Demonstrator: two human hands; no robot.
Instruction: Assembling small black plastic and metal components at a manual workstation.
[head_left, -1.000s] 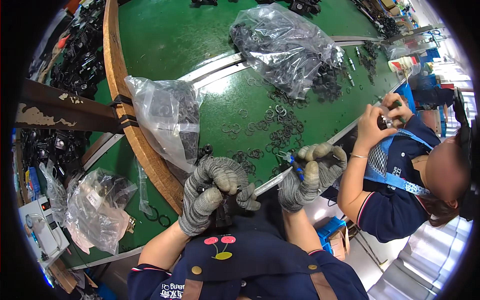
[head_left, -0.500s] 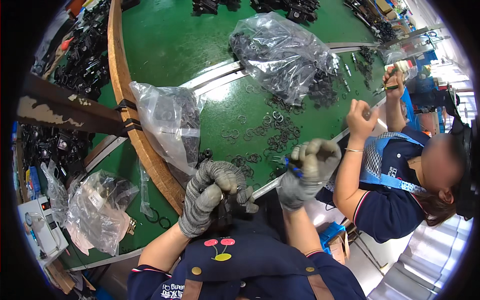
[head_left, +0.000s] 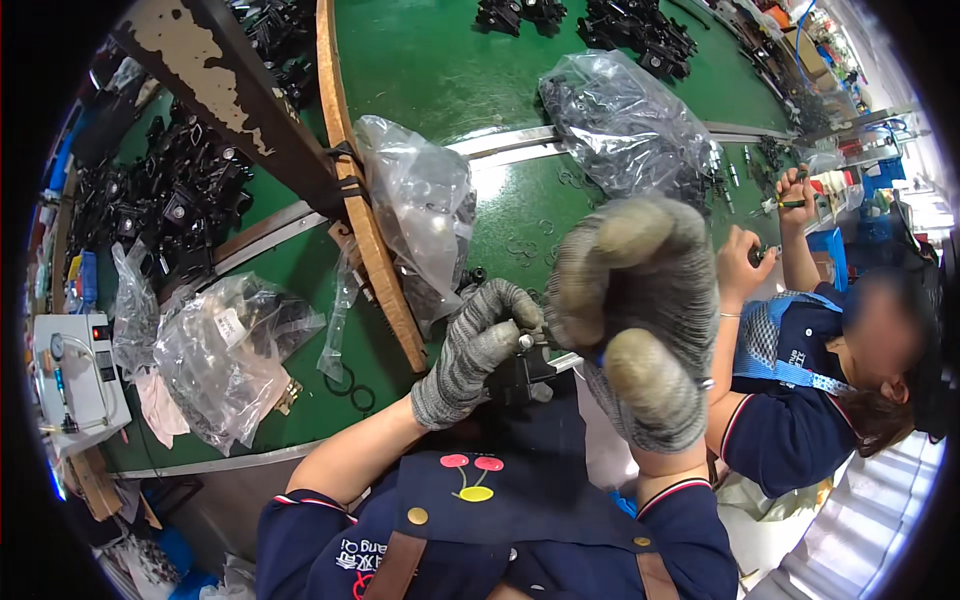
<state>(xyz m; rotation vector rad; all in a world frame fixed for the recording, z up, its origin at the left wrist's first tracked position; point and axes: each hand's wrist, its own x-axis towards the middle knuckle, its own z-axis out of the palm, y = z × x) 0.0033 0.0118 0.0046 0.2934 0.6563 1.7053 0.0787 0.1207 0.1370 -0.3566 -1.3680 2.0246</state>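
Just over the near edge of the green worktop [head_left: 430, 70], in front of the person's apron, is a small dark part [head_left: 518, 376] with a shiny round metal end turned upward. The left hand [head_left: 472, 352], in a grey knitted glove, grasps this part between thumb and curled fingers. The right hand [head_left: 645, 320], gloved alike, is raised just beside it and nearer the camera, its fingers bent around a slim blue tool [head_left: 599, 357] that is mostly hidden. Beyond the hands, toward the middle of the worktop, lie scattered thin rings [head_left: 525, 246], partly covered by the right glove. Left of these, a clear bag [head_left: 415, 210] of dark pieces rests against a wooden strip [head_left: 360, 180] that runs toward the near edge; a second bag [head_left: 625, 125], also filled with dark pieces, lies farther off. Black assemblies [head_left: 640, 35] sit toward the far edge. Across the strip, two black rings [head_left: 362, 400] and a labelled clear bag [head_left: 235, 350] lie near the near edge, with a heap of black parts [head_left: 175, 205] behind. A grey box [head_left: 75, 370] with a gauge stands by the near left corner. At the right edge, a co-worker [head_left: 790, 345] holds a green-handled tool [head_left: 790, 204].
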